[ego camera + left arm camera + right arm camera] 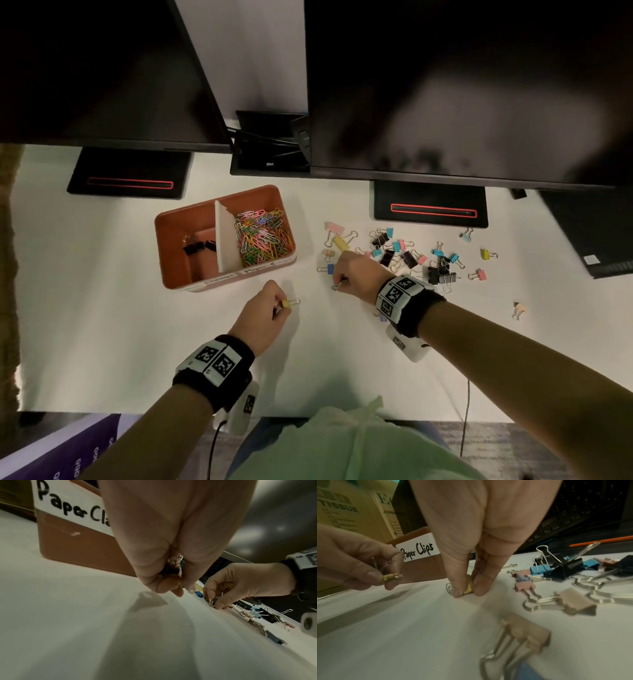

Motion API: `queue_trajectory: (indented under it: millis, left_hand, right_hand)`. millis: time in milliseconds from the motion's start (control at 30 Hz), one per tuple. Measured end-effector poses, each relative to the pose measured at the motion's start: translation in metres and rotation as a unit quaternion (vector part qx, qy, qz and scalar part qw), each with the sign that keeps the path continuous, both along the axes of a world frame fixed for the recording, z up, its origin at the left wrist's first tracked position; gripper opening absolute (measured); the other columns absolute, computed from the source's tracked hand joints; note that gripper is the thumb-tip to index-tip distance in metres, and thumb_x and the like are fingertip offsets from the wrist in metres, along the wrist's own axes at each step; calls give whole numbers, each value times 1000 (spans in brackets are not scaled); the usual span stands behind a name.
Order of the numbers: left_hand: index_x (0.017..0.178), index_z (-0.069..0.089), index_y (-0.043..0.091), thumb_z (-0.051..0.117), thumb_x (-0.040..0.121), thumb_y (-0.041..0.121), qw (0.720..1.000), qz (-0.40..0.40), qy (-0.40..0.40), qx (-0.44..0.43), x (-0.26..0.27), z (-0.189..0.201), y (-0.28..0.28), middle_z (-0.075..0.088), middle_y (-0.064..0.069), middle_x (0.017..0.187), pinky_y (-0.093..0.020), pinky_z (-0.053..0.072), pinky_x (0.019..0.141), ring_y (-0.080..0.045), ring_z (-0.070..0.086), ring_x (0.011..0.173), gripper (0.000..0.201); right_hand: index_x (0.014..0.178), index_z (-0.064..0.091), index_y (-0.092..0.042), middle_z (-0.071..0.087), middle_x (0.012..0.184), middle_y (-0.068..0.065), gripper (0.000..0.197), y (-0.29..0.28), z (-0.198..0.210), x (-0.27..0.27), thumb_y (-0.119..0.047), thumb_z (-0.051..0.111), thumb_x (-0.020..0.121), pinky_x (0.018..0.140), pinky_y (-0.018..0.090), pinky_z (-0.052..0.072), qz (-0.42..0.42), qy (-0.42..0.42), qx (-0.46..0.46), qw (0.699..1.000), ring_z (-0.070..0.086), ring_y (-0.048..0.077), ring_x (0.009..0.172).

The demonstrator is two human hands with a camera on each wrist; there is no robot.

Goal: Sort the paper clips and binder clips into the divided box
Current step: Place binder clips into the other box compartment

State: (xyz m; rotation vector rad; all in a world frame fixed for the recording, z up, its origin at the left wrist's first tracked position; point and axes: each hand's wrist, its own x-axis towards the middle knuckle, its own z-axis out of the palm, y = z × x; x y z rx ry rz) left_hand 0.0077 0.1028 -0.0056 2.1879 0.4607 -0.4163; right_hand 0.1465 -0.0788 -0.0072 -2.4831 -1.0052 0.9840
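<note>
The brown divided box (171, 219) stands on the white desk; its right compartment holds several coloured paper clips (262, 236), its left compartment black binder clips (197, 247). My left hand (270, 308) pinches a small yellow binder clip (287, 303) just above the desk, in front of the box. My right hand (346, 274) pinches another small yellow binder clip (468, 588) against the desk, its wire handles (337, 285) poking out. A scatter of several coloured binder clips (411, 255) lies to the right.
Two dark monitors on black stands (430, 209) hang over the back of the desk. A keyboard (596, 236) sits at the far right. A stray beige clip (519, 309) lies near the right forearm. The box label reads "Paper Clips" (418, 549).
</note>
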Motion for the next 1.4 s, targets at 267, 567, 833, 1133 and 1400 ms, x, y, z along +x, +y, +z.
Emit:
queue_trajectory:
  millis: [267,567,833,1133,1400]
  left_hand:
    - [102,48,12,55,89,12,1000,-27,-14,0,-3,5,13,56,-3,88,-25,39,65,-20,53,75,15]
    - [111,57,16,55,90,13,999,-42,-7,-7,-14,12,25,56,1,96,-19,38,79,-14,54,87,21]
    - [104,58,24,56,89,11,996,-47,-73,-28,-18,44,48,59,2,97,-16,44,73,-14,58,84,20]
    - [106,56,19,44,95,29,980,168,-99,-33,7,81,123,59,-10,110,-30,51,76,-24,60,96,19]
    - [90,53,49,22,89,65,966,200,-131,-94,16,124,115,59,14,102,-37,44,96,-12,56,104,35]
  right_hand:
    - [113,60,-10,56,112,13,27,13,1,-10,-9,59,85,88,34,45,-14,19,-31,999,56,27,102]
    - [98,59,-8,63,103,11,19,22,1,-16,-7,63,79,74,27,44,0,31,-29,999,54,22,86]
    - [97,65,-11,59,104,10,18,31,3,-27,-13,66,80,79,27,44,63,37,-43,996,57,26,96]
    - [86,66,-8,47,84,-11,13,146,88,-31,-9,71,75,70,10,36,38,-17,232,972,47,8,77]
    - [115,54,-18,56,104,-1,40,174,89,-24,-30,69,80,76,20,42,-54,-7,230,972,49,5,81]
